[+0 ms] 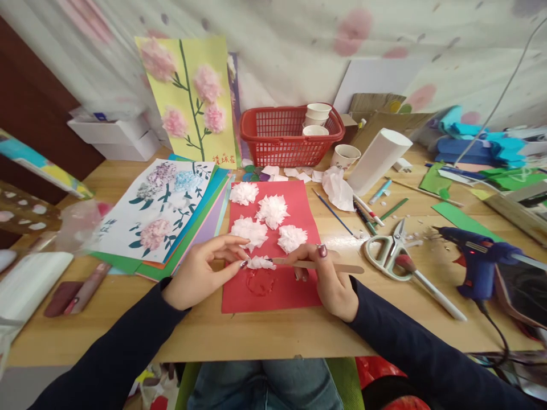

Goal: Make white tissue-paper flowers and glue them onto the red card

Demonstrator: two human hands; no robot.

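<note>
A red sheet of paper (294,196) lies in front of me with several fluffy white tissue-paper flowers (272,211) on it. Near its lower edge shows a shiny, wet-looking ring (260,282), probably glue. Just above the ring, my left hand (205,267) pinches the left end of a small crumpled piece of white tissue paper (261,262) between thumb and fingertips. My right hand (329,273) grips a flat wooden craft stick (348,268). The stick's left tip touches, or nearly touches, the right end of the tissue piece.
Scissors (387,250), a makeup-type brush (431,290) and a blue glue gun (474,256) lie to the right. Behind are a red basket (293,151) with paper cups and a paper roll (378,162). Finished flower pictures (156,210) cover coloured sheets on the left.
</note>
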